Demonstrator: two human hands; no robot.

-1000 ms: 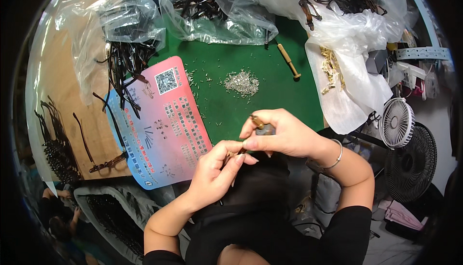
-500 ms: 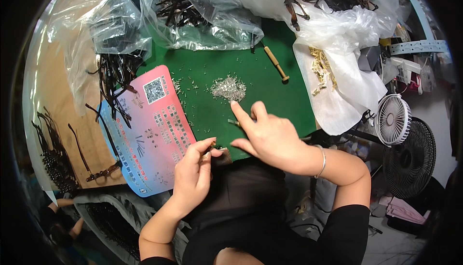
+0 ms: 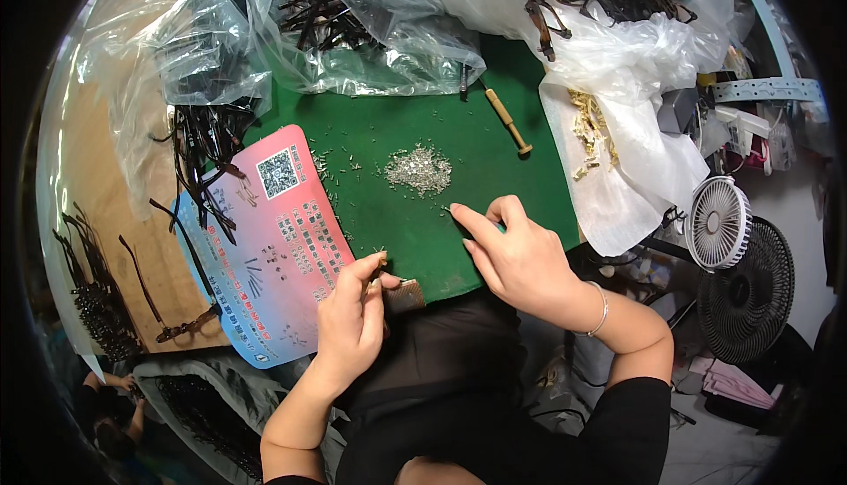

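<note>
My left hand (image 3: 353, 317) is closed near the mat's front edge, thumb and forefinger pinching a small gold-coloured piece (image 3: 382, 260). Its exact kind is too small to tell. Beside these fingers a brown ridged block (image 3: 406, 295) sits at the table edge. My right hand (image 3: 520, 251) hovers over the green mat (image 3: 388, 229), forefinger reaching forward and the other fingers curled round something I cannot make out. Just ahead of that fingertip lies a pile of tiny silver screws (image 3: 419, 170), with a few loose bits around it.
A wooden-handled screwdriver (image 3: 507, 121) lies at the back right. Gold-coloured small parts (image 3: 589, 132) rest on white paper. Dark eyeglass temples (image 3: 207, 150) overlap a pink-blue printed sheet (image 3: 265, 300). Plastic bags (image 3: 397, 70) of dark frame parts line the back. Fans (image 3: 719, 220) stand right.
My right hand has drawn back and to the right from the screw pile. A metal strip seen under its forefinger no longer shows. The left hand stays nearly in place.
</note>
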